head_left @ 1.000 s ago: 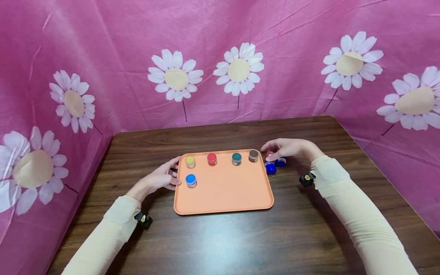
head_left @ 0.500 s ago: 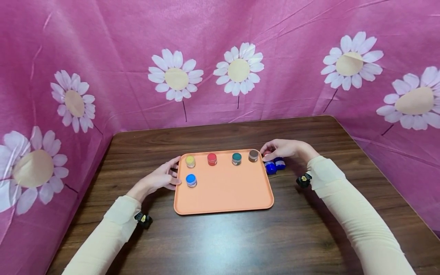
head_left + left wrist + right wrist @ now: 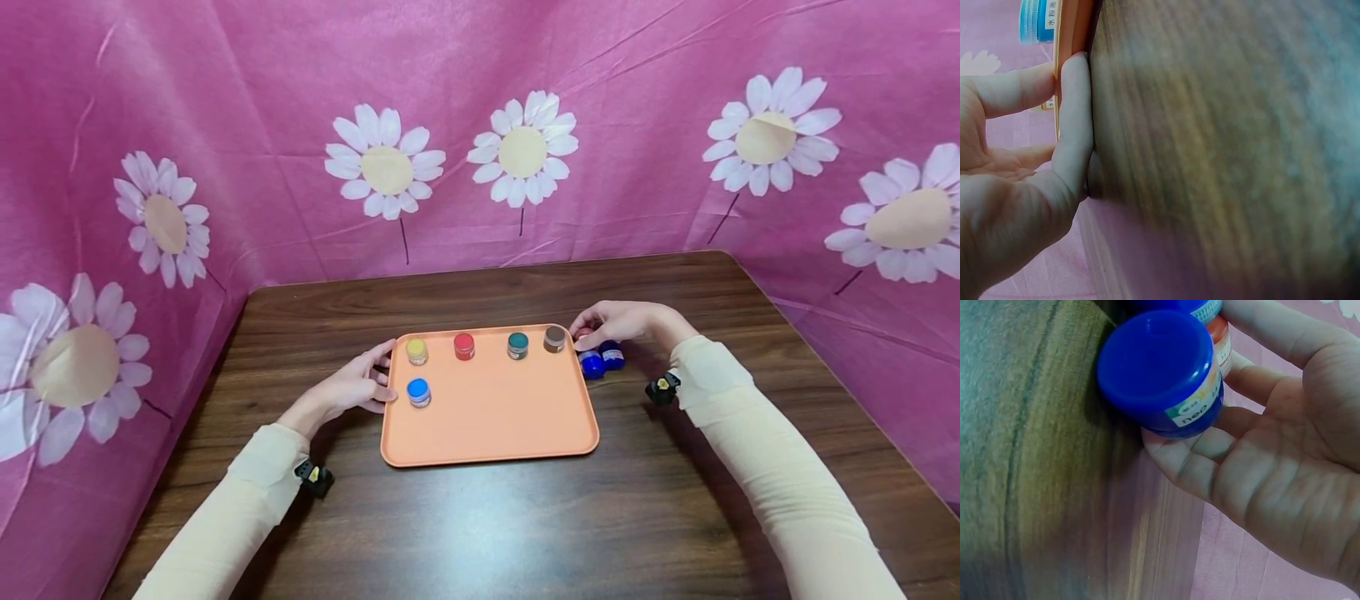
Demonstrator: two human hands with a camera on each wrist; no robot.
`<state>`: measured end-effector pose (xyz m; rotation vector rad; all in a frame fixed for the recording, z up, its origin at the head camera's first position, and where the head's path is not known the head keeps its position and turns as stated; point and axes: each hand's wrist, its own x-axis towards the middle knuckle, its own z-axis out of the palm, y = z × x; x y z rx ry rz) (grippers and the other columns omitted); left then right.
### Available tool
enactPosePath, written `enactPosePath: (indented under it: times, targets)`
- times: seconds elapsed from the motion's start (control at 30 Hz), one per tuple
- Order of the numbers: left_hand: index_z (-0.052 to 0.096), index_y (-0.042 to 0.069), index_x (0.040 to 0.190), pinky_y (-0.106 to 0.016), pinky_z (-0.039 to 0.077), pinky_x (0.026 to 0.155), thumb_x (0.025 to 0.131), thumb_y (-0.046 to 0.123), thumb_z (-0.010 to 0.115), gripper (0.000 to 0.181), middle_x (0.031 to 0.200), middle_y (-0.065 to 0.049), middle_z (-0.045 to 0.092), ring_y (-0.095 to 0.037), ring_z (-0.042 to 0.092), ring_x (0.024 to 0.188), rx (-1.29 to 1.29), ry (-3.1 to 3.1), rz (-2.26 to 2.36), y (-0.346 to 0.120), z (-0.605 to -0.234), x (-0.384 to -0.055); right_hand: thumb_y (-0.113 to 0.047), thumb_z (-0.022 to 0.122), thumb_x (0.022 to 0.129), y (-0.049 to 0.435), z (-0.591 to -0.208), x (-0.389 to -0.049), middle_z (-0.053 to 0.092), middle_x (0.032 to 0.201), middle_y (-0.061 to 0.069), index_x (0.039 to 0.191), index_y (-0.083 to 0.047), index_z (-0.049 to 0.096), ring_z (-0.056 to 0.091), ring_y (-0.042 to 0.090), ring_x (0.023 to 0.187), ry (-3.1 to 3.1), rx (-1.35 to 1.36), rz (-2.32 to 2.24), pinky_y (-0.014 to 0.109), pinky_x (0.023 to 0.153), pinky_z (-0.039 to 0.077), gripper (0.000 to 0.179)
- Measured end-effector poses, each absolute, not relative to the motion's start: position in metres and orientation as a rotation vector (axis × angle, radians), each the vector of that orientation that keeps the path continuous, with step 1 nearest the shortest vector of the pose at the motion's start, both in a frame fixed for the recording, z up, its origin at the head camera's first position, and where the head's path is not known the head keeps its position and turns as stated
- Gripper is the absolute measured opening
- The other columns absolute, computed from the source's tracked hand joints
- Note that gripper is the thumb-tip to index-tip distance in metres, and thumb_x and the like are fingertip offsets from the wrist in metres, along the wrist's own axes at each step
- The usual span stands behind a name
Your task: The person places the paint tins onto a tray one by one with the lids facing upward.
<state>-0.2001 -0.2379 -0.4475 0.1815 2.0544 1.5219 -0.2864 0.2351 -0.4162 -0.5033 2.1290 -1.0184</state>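
Note:
My left hand (image 3: 347,387) is at the left edge of an orange tray (image 3: 491,461). In the left wrist view its thumb lies along the tray's outer wall, with other fingertips right at the rim. My right hand (image 3: 626,321) is beyond the tray's right edge, fingers and thumb around a small red-lidded paint jar (image 3: 1220,350), which is mostly hidden. Two blue paint jars stand close by: one blue jar (image 3: 592,365) near the tray rim, the other blue jar (image 3: 612,355) beside it. One blue jar overlaps the right thumb in the right wrist view.
Along the tray's far side stand paint jars with a yellow lid (image 3: 416,346), a red lid (image 3: 464,342), a green lid (image 3: 517,342) and a brown lid (image 3: 554,336). A light-blue-lidded jar (image 3: 418,390) is in front of the yellow one. A pink flowered cloth surrounds the wooden table (image 3: 480,533).
My right hand has moved slightly left and closed in around the red-lidded jar, which sits nearer the tray. My left hand and the jars on the tray keep their places.

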Motion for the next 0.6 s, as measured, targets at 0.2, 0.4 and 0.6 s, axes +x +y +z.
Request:
enactPosePath:
  times: [0.2, 0.4, 0.6]
  targets:
    - [0.004, 0.009, 0.164, -0.046, 0.06, 0.081, 0.087, -0.007, 0.066, 0.1, 0.141, -0.023, 0.024, -0.029, 0.044, 0.109, 0.178, 2.048, 1.523, -0.238, -0.448, -0.201, -0.012, 0.073, 0.093, 0.237, -0.417, -0.289, 0.06, 0.097, 0.007, 0.123, 0.008, 0.063, 0.054, 0.014, 0.085, 2.116, -0.504, -1.035, 0.025, 0.074, 0.047, 0.038]
    - [0.004, 0.009, 0.164, -0.047, 0.06, 0.081, 0.087, -0.007, 0.066, 0.1, 0.141, -0.023, 0.024, -0.029, 0.044, 0.109, 0.185, 2.046, 1.519, -0.238, -0.447, -0.201, -0.013, 0.073, 0.093, 0.238, -0.415, -0.287, 0.062, 0.099, 0.008, 0.124, 0.008, 0.062, 0.056, 0.014, 0.085, 2.122, -0.483, -1.074, 0.025, 0.072, 0.049, 0.039]
    - [0.005, 0.01, 0.164, -0.047, 0.06, 0.081, 0.086, -0.009, 0.066, 0.1, 0.139, -0.023, 0.025, -0.028, 0.044, 0.108, 0.176, 2.04, 1.531, -0.237, -0.448, -0.2, -0.013, 0.074, 0.092, 0.238, -0.408, -0.281, 0.067, 0.111, 0.018, 0.128, 0.006, 0.059, 0.063, 0.025, 0.097, 2.069, -0.384, -1.207, 0.034, 0.088, 0.054, 0.043]
